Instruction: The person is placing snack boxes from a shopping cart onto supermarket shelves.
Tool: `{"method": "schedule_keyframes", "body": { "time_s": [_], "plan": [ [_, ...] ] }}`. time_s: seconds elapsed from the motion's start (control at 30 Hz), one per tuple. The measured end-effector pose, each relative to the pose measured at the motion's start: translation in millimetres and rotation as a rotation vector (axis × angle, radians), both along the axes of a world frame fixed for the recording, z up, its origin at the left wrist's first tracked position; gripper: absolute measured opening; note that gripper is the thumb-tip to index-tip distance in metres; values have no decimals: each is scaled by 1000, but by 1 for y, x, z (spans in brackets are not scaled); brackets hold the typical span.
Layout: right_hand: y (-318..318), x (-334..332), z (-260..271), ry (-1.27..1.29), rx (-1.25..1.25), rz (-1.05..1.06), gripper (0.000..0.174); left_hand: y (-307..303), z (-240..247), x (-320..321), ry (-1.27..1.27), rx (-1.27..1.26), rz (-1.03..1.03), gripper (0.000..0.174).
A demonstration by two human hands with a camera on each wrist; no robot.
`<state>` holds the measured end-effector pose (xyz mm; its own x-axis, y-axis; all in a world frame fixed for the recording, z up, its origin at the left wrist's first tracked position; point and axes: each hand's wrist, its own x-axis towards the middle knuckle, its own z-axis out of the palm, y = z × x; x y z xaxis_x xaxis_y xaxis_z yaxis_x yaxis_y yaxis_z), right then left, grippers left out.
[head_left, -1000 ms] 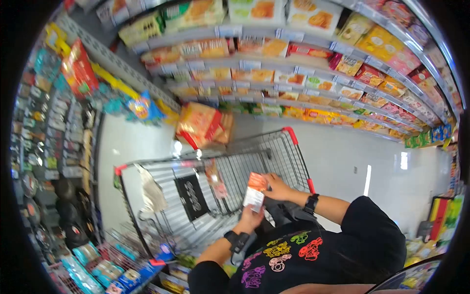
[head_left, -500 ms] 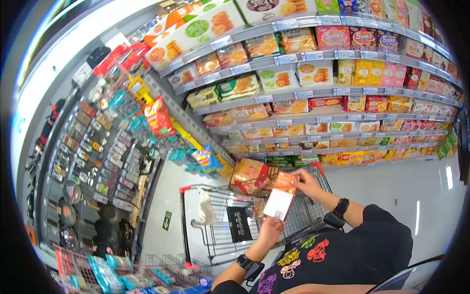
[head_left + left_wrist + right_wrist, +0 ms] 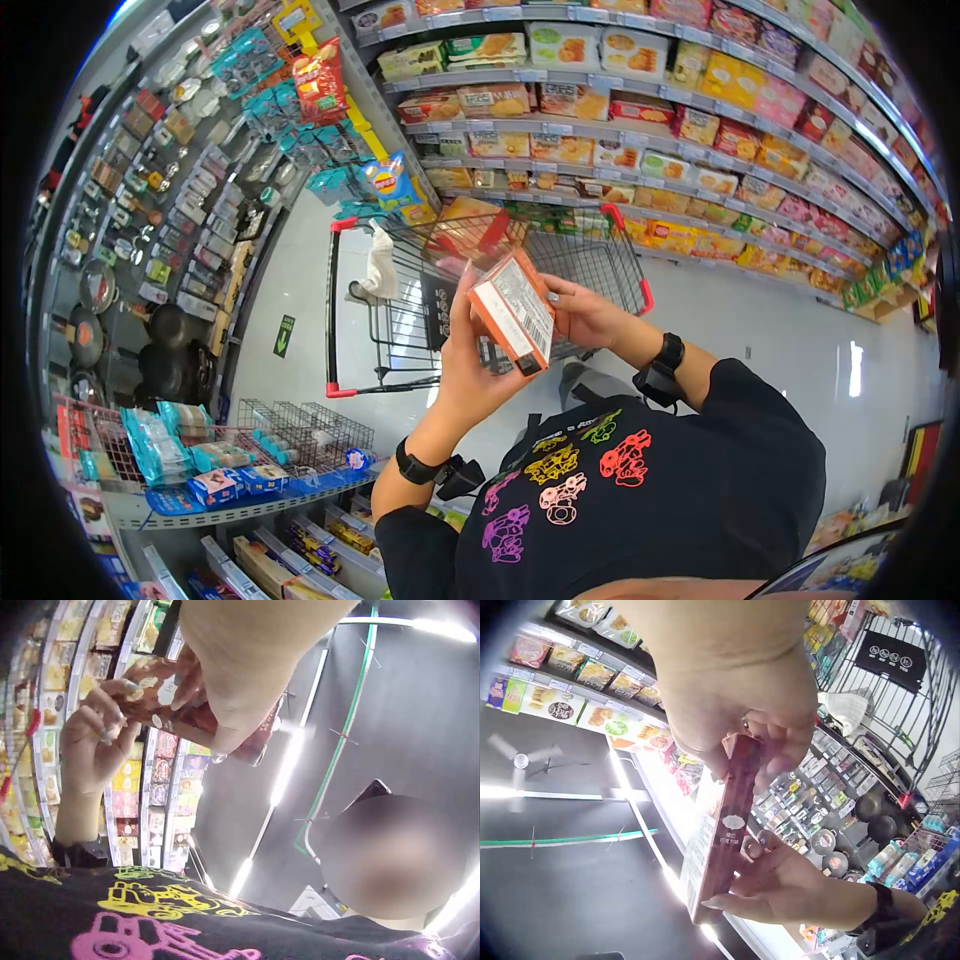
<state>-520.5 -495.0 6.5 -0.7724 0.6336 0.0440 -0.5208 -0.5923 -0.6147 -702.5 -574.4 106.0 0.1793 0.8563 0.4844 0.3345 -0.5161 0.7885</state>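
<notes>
A flat cardboard snack box [image 3: 515,312], orange-red with a white printed panel and a barcode, is held tilted above the shopping cart [image 3: 330,330]. My left hand [image 3: 466,368] grips its lower left end, thumb along the near edge. At its right side, my right hand [image 3: 590,318] pinches the box between thumb and fingers. In the right wrist view the narrow brown-red side of the box [image 3: 731,825] shows, with a pale oval logo. The left wrist view shows both hands on the box [image 3: 154,694], its middle partly covered by the left fingers.
Inside the cart are a large red and tan package [image 3: 462,228] and a black sign panel [image 3: 438,312]; a white cloth-like item [image 3: 378,262] hangs at its side. Shelves of biscuits [image 3: 570,148] stand ahead, pans [image 3: 172,328] hang at left, and a wire basket display [image 3: 120,440] is at lower left.
The box has come up closer to the head camera and turned, so its barcode panel now faces up. My left hand has moved up around its end. The head view has shifted.
</notes>
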Motion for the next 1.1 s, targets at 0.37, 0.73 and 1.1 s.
{"method": "schedule_keyframes", "body": {
  "time_s": [0.37, 0.73, 1.1],
  "plan": [
    [-121, 71, -14, -94, 37, -177, 57, -43, 2, 44, 63, -158, -492, 100],
    [-171, 186, -15, -144, 60, -508, 47, -45, 34, 176, 301, 139, -723, 80],
    [-226, 310, 4, -204, 129, -980, 45, -47, 18, 328, 233, 218, -877, 54]
  ]
}}
